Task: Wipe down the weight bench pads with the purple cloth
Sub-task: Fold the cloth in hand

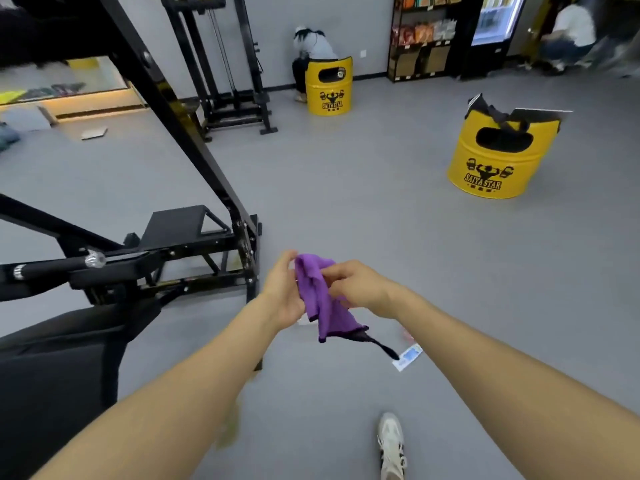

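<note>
Gripping the purple cloth (320,299) together, both hands, left (282,289) and right (360,287), are bunching it above the grey floor (381,220). The black bench pad (52,368) is lying just left

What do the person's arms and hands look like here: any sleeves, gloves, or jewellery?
Both forearms are bare right to the bottom edge of the frame; no sleeves show. The left hand and right hand wear no gloves, and no watch, wristband or ring is visible.
</note>
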A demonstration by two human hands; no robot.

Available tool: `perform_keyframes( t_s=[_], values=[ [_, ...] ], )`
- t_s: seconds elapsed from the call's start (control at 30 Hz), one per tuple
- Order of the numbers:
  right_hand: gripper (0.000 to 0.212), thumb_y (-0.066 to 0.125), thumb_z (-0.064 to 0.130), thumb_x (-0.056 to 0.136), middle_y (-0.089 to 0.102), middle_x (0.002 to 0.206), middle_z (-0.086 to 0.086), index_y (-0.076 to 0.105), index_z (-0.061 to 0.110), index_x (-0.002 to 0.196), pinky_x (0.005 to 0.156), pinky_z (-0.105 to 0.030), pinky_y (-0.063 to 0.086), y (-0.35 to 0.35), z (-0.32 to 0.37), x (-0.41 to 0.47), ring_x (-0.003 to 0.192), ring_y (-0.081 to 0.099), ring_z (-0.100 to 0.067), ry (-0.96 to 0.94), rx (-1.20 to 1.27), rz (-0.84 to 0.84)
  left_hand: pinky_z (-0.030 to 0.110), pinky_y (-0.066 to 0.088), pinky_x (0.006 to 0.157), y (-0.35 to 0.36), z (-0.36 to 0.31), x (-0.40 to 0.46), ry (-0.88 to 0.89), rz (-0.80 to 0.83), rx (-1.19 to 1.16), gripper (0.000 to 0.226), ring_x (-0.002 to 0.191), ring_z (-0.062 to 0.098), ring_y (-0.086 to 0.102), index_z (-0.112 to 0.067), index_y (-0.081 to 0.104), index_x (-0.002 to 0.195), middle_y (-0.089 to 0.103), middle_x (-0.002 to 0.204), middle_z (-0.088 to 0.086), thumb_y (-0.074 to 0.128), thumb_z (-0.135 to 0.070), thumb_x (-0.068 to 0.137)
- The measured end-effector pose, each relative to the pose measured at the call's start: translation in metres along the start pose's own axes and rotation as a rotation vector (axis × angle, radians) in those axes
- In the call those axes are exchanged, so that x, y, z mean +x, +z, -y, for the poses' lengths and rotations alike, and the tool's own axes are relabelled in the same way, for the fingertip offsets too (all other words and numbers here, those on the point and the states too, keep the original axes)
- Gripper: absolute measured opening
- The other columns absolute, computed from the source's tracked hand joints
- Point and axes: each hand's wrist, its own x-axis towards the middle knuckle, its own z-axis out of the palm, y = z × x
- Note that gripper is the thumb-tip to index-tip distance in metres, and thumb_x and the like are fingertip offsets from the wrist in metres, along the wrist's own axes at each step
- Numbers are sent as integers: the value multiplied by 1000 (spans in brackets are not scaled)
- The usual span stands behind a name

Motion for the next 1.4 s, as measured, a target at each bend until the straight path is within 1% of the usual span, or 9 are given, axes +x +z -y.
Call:
perform_keyframes(
  t_s=[0.13,0.23,0.3,0.4,0.6,0.77,0.97,1.17,1.4],
  values=[
    [40,39,-15,88,68,90,5,66,15,92,75,-24,50,-52,1,72,82,65,-10,53,190,184,50,48,96,5,-32,66,6,-131,103,30,90,32,65,1,57,116,67,98,19,40,-17,98],
    [36,38,-16,85,61,82,-5,59,12,77,66,-22,48,-91,-3,125,69,59,-12,107,158,-36,41,51,90,8,-65,113,20,-225,212,25,86,28,65,1,62,101,68,90,14,45,-18,96],
    [34,46,-19,80,54,91,-4,56,10,93,63,-19,44,-113,-3,161,71,53,-11,34,-7,-102,34,50,77,10,-92,138,48,-212,243,23,75,21,63,-6,62,86,67,80,8,45,-18,96],
    [75,66,-12,69,40,121,-6,42,17,134,85,-32,52,-131,8,215,104,51,-21,-49,-188,12,29,49,67,4,-128,173,50,-164,216,24,64,15,63,-11,62,79,68,71,3,46,-19,95],
    [17,72,-4,74,64,85,-7,69,3,89,78,-30,48,-146,32,307,83,58,-18,-9,-142,206,34,55,88,-44,-174,234,12,19,272,23,91,22,68,-5,61,109,70,100,10,60,-2,87],
    [34,58,-13,78,65,82,-3,66,19,87,70,-29,50,-135,36,379,77,60,-20,71,-52,332,29,44,68,-91,-199,310,39,-96,554,32,74,18,55,-10,58,94,59,82,9,42,15,81],
    [27,54,-10,87,69,89,-7,66,14,92,81,-31,54,-124,31,451,77,67,-19,211,387,288,21,43,84,-114,-201,388,320,-363,633,34,98,16,52,-9,50,116,54,106,4,65,-16,86],
    [33,51,-13,86,67,95,-10,63,12,104,84,-34,51,-112,-12,520,87,63,-26,285,492,258,29,50,94,-159,-153,449,-29,143,447,26,101,14,63,-23,55,112,66,108,-2,63,-18,88],
    [20,64,-8,81,52,102,2,67,-2,99,72,-17,45,-76,-112,621,92,53,-14,279,161,44,42,48,97,-215,-77,568,-149,95,502,36,97,23,61,-10,59,117,65,107,11,66,-1,83]
  ],
)
